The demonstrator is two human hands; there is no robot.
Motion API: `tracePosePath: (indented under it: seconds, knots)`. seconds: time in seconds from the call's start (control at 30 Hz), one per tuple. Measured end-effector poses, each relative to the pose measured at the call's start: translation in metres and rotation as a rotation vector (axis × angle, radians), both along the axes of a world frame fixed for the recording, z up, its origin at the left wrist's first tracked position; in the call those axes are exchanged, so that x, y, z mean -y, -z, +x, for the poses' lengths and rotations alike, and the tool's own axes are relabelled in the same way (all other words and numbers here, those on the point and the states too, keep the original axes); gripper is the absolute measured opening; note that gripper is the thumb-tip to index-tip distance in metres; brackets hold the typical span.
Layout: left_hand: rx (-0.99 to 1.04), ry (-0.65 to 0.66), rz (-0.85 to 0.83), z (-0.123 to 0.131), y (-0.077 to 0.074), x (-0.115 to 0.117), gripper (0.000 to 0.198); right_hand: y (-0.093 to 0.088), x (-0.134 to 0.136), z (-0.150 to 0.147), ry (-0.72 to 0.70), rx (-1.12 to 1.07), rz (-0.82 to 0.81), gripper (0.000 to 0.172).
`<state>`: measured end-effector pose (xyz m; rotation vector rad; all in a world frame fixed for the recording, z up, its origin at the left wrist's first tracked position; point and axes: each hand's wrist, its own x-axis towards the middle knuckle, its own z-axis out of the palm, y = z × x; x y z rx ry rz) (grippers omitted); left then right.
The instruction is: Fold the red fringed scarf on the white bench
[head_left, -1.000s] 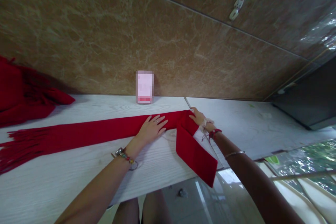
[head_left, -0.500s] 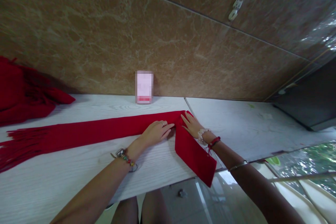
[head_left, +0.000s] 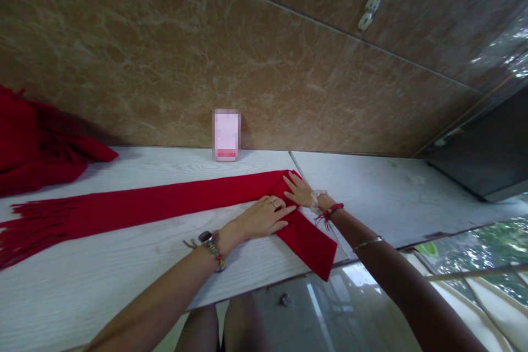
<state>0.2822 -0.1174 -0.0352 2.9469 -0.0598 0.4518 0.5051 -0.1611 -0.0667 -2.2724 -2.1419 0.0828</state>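
A long red scarf [head_left: 165, 203] lies flat across the white table, its fringed end at the left. Toward the right it bends at a diagonal fold, and the other end angles down over the table's front edge. My left hand [head_left: 264, 217] rests on the scarf just below the bend, fingers stretched out to the right. On the fold itself lies my right hand [head_left: 299, 190], its fingers spread and pressing on the cloth. Neither hand grips anything.
A heap of red cloth [head_left: 37, 148] sits at the far left against the brown marbled wall [head_left: 185, 55]. A blurred pink-and-white box [head_left: 226, 135] stands by the wall. A dark grey object [head_left: 487, 143] is at the right end of the white table [head_left: 103, 280].
My left hand has slid right, from the lower edge of the strip onto the folded part. The hanging end has shifted slightly up and left. My right hand stays on the fold.
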Motion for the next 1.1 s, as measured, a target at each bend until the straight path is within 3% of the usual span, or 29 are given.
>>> tracePosePath:
  seconds: [0.23,0.5,0.8,1.0,1.1]
  knots:
    - [-0.044,-0.084,-0.006,0.000,-0.001,-0.001,0.046,-0.003,-0.004,0.018,-0.055,-0.132,-0.033,0.048]
    - [0.024,-0.078,-0.058,0.000,-0.001,-0.005,0.042,-0.003,-0.003,0.012,-0.010,-0.129,-0.024,0.053]
    - [-0.018,-0.010,-0.623,-0.031,-0.004,-0.048,0.039,0.003,-0.005,0.014,0.007,-0.068,-0.007,0.057]
    - [-0.131,0.047,-0.747,-0.039,-0.014,-0.057,0.030,-0.001,-0.004,0.009,0.037,-0.072,-0.014,0.057]
    - [-0.164,0.008,-0.811,-0.043,-0.017,-0.057,0.028,-0.004,-0.003,0.004,0.062,-0.056,-0.025,0.057]
